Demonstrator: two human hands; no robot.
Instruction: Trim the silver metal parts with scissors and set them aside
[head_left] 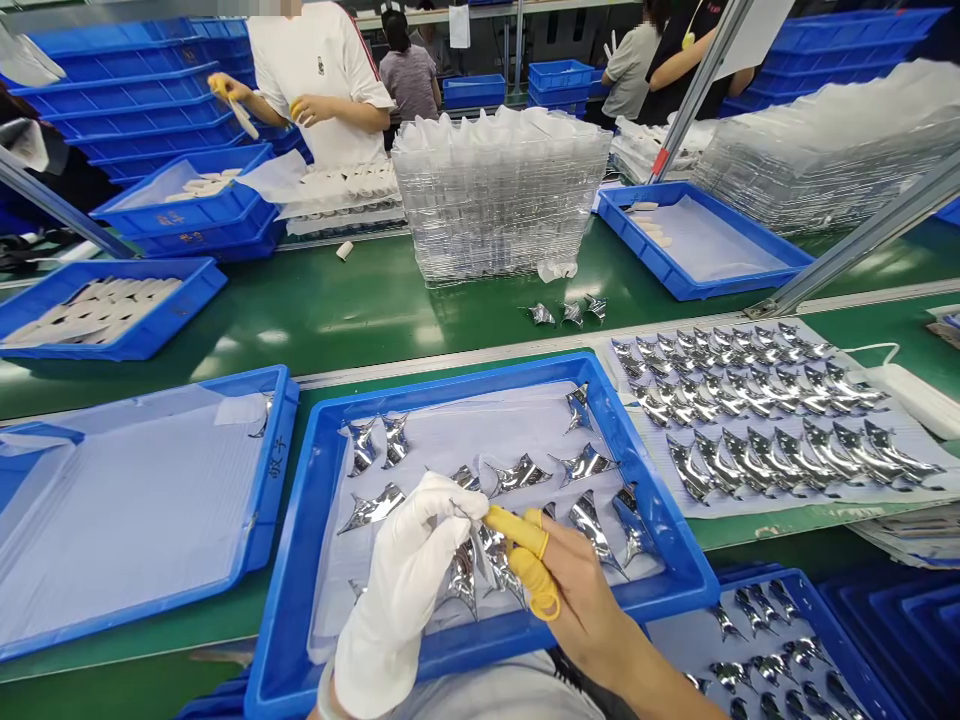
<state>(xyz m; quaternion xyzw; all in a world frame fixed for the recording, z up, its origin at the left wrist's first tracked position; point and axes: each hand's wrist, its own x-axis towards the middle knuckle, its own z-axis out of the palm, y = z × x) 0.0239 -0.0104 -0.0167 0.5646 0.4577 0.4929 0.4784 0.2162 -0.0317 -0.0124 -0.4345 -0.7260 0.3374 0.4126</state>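
Observation:
My left hand (pixel 409 590), in a white glove, is closed around shiny chrome-plated parts (pixel 469 570) that it holds over the middle blue tray (pixel 307 560). My right hand (pixel 570 590), with yellow finger cots on thumb and fingers, pinches the top of those same parts beside the glove. More loose chrome parts (pixel 517 475) lie scattered on the white liner of this tray. To the right, rows of chrome parts (pixel 757 410) are laid out on a white sheet.
An empty-lined blue tray (pixel 270 470) sits at left. A stack of clear plastic trays (pixel 499 200) stands on the green belt (pixel 360 300) beyond. Further blue trays hold pale parts (pixel 705 240). Other people work across the belt. Another blue tray of chrome parts (pixel 780 650) is at lower right.

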